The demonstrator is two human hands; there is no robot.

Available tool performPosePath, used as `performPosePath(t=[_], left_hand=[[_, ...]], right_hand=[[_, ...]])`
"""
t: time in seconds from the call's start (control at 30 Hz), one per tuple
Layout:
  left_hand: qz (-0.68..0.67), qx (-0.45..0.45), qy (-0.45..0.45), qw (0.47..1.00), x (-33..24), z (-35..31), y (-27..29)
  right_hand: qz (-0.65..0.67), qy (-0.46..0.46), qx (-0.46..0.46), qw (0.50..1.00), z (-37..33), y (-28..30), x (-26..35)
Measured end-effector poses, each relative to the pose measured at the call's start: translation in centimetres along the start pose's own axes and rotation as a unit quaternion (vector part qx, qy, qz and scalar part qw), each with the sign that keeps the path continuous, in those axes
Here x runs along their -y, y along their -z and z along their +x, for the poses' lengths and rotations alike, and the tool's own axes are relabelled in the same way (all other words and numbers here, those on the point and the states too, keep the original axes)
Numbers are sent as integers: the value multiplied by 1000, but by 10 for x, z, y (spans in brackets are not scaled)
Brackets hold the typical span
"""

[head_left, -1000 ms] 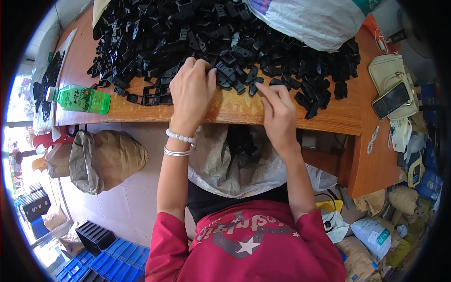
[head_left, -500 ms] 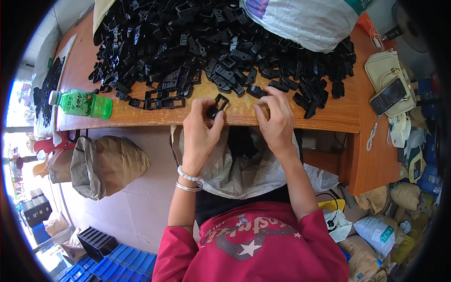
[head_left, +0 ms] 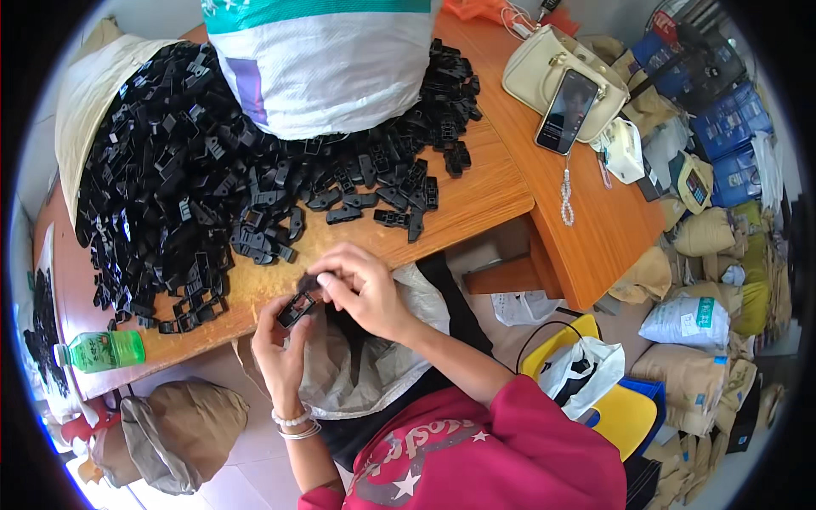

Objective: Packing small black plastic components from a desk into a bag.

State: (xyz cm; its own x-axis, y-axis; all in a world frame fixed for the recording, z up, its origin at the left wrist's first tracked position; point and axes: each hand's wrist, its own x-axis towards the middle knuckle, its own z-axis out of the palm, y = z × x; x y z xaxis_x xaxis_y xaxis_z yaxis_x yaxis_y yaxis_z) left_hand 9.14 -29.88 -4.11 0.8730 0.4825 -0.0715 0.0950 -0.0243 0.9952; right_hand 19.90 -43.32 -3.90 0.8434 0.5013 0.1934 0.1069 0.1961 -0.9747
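Note:
My left hand [head_left: 282, 361] grips a black plastic part [head_left: 295, 309] shaped like a small open frame, tilted up between thumb and fingers. Close above it, my right hand [head_left: 367, 293] pinches a small dark piece [head_left: 308, 283]; its shape is blurred and partly covered by the fingers. The two pieces are very near each other, and I cannot tell whether they touch. Both hands are just off the front edge of the wooden table [head_left: 357, 242]. Beneath them, a pale woven sack [head_left: 387, 374] gapes on my lap. Similar black parts [head_left: 166, 170] lie heaped beyond my hands.
A white woven sack [head_left: 319, 81] stands among the heaped parts. A green bottle [head_left: 106, 350] lies at the left edge. To the right are a cream handbag [head_left: 544, 64] and a phone [head_left: 566, 110]. Brown paper sacks [head_left: 183, 433] and a yellow stool [head_left: 633, 416] stand below.
My head view has swung to the right. My hands, apart before, are now together, with the right one bringing a small dark piece up to the part in the left.

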Motion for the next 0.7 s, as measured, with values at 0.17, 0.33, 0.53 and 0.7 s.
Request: performPosePath(t=[0.17,0.33,0.53,0.7], left_hand=[[109,-35,-3,993,-2,-3,-4],[104,-33,9,994,-11,-8,-9],[71,64,85,992,-22,-12,-1],[0,41,99,994,-32,-13,3]], right_hand=[[59,12,67,996,-7,4,5],[11,-30,29,999,-11,3,11],[-78,101,61,990,-9,7,13],[-45,96,108,989,-13,9,14]])
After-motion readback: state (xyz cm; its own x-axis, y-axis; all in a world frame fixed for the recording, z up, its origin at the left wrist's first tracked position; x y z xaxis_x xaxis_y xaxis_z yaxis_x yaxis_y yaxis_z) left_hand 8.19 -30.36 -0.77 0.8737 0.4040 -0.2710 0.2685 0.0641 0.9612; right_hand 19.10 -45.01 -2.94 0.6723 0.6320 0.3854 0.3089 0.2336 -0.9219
